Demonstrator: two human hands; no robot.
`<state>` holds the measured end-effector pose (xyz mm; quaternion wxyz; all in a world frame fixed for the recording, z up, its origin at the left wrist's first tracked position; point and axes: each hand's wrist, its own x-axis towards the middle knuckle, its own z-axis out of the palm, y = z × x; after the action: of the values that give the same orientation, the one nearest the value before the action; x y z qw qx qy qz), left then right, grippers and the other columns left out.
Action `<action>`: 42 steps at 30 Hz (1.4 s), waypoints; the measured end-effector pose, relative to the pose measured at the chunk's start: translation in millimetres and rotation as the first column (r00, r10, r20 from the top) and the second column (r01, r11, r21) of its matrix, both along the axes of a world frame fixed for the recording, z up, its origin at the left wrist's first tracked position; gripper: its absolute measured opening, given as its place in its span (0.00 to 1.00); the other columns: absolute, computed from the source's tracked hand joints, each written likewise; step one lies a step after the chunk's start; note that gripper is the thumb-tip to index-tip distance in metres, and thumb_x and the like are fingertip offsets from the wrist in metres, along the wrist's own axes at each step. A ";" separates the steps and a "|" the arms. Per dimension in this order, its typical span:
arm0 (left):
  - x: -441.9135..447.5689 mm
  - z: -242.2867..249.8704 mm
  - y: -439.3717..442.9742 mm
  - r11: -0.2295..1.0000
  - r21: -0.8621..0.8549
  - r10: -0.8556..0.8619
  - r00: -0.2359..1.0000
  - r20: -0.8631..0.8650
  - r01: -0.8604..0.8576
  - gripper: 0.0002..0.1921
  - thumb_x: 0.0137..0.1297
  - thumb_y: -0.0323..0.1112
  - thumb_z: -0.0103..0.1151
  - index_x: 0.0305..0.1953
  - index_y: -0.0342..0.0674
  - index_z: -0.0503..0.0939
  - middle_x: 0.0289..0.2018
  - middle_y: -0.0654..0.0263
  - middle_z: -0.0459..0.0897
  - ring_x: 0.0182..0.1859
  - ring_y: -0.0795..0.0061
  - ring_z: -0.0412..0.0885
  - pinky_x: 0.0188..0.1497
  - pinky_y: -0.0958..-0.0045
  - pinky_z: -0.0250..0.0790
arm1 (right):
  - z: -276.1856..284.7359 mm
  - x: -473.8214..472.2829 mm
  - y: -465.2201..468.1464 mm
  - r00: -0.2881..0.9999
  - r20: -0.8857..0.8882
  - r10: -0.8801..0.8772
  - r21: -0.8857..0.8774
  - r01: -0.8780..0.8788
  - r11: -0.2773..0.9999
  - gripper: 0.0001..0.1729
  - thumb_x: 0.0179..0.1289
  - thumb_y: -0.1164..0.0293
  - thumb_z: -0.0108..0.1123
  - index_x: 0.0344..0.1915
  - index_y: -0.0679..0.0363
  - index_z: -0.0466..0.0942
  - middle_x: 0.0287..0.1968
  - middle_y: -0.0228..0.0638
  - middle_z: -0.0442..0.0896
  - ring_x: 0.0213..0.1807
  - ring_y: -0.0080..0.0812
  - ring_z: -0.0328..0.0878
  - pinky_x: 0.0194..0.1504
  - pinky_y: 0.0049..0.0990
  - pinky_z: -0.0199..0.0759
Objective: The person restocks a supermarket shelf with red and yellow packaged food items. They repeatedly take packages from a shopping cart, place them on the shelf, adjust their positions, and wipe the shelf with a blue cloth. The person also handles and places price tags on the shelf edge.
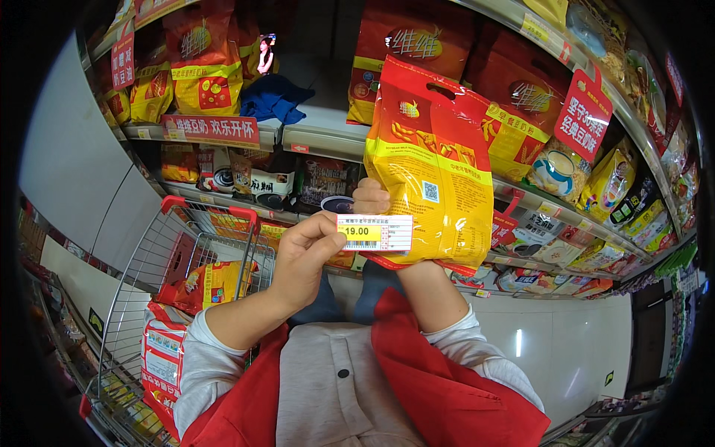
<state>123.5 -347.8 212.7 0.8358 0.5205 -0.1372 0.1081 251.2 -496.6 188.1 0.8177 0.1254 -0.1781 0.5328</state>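
Observation:
Between the thumb and fingers of my left hand (304,248) is a printed paper price tag (397,234), held flat towards me. The tag overlaps the lower left part of a large red and yellow bag of soybean milk powder (441,195). My right hand (371,196) grips this bag from behind; its curled fingers show at the left edge, and the rest of the hand is hidden. The bag is upright and slightly tilted, its printed side facing me, with a handle slot near the top. Behind it, similar red and yellow bags (419,42) stand on the shelf.
At the left a wire shopping cart (111,324) with red corner guards holds several bags. A blue cloth (276,98) lies on the shelf (329,129) near a small lit screen (267,54). Shelves of packaged foods curve round to the right, with hanging red signs (584,114).

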 end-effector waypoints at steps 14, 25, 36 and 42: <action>0.9 -1.1 0.4 0.999 -0.031 0.045 0.999 0.009 -0.045 0.05 0.71 0.26 0.55 0.34 0.35 0.77 0.40 0.68 0.79 0.43 0.83 0.74 0.52 0.76 0.65 | -1.6 2.5 -0.2 0.999 0.041 -0.027 0.001 0.027 1.000 0.17 0.76 0.59 0.52 0.38 0.63 0.67 0.35 0.30 0.71 0.36 0.29 0.71 0.43 0.34 0.71; 0.2 0.5 0.2 0.998 -0.049 0.034 0.999 -0.026 -0.035 0.05 0.71 0.26 0.55 0.35 0.35 0.78 0.40 0.69 0.80 0.45 0.83 0.75 0.54 0.76 0.65 | -1.4 2.7 -2.1 0.996 0.048 -0.070 -0.032 0.072 0.997 0.19 0.77 0.58 0.51 0.38 0.65 0.64 0.36 0.33 0.69 0.36 0.33 0.72 0.44 0.36 0.72; 2.2 -0.3 -1.5 0.989 -0.139 0.054 0.998 -0.033 -0.058 0.04 0.72 0.25 0.55 0.35 0.36 0.77 0.42 0.67 0.79 0.47 0.81 0.74 0.57 0.74 0.64 | -8.8 7.8 1.5 0.964 0.210 -0.163 -0.110 0.189 0.976 0.23 0.72 0.56 0.57 0.24 0.58 0.66 0.23 0.36 0.72 0.25 0.34 0.71 0.36 0.30 0.70; 1.7 0.3 -0.6 0.989 -0.142 0.044 0.999 -0.029 -0.048 0.04 0.72 0.25 0.56 0.36 0.36 0.77 0.43 0.67 0.79 0.47 0.81 0.74 0.57 0.74 0.64 | -11.0 5.1 2.0 0.984 0.111 -0.138 -0.099 0.149 0.984 0.22 0.72 0.54 0.56 0.27 0.58 0.66 0.27 0.35 0.72 0.31 0.33 0.72 0.38 0.31 0.70</action>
<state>125.2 -348.4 213.0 0.8699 0.4639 -0.1062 0.1300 256.2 -494.6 177.1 0.8492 0.0404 -0.2003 0.4869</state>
